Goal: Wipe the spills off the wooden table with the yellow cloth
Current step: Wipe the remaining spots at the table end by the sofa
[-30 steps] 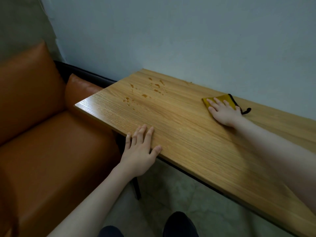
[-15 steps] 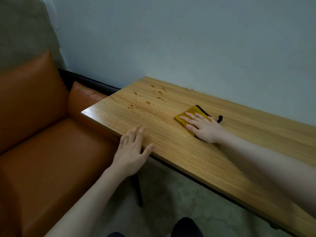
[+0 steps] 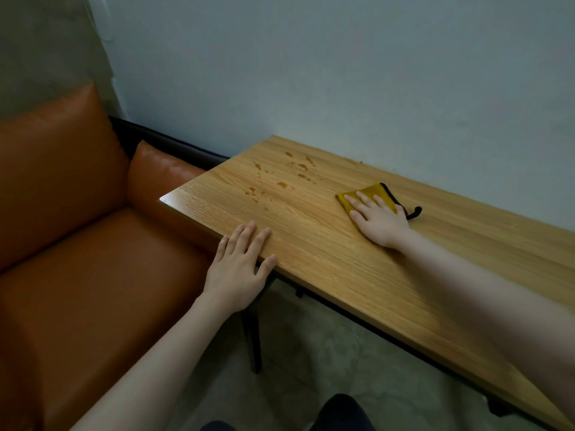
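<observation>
A long wooden table [image 3: 357, 269] runs along the wall. Brownish spill drops [image 3: 281, 177] dot its far left end. The yellow cloth [image 3: 371, 192], edged in black with a black loop, lies flat on the table to the right of the spills. My right hand [image 3: 378, 220] presses flat on the cloth with straight, spread fingers and covers much of it. My left hand [image 3: 239, 269] rests flat on the table's near edge, fingers straight, holding nothing.
An orange leather sofa [image 3: 77, 244] stands against the table's left end. A pale wall [image 3: 342, 73] backs the table. Black table legs [image 3: 253, 340] and a grey floor [image 3: 326, 368] lie below the near edge.
My right hand slid the cloth leftward along the table toward the spills. My left hand stayed on the near edge. The view shifted a little.
</observation>
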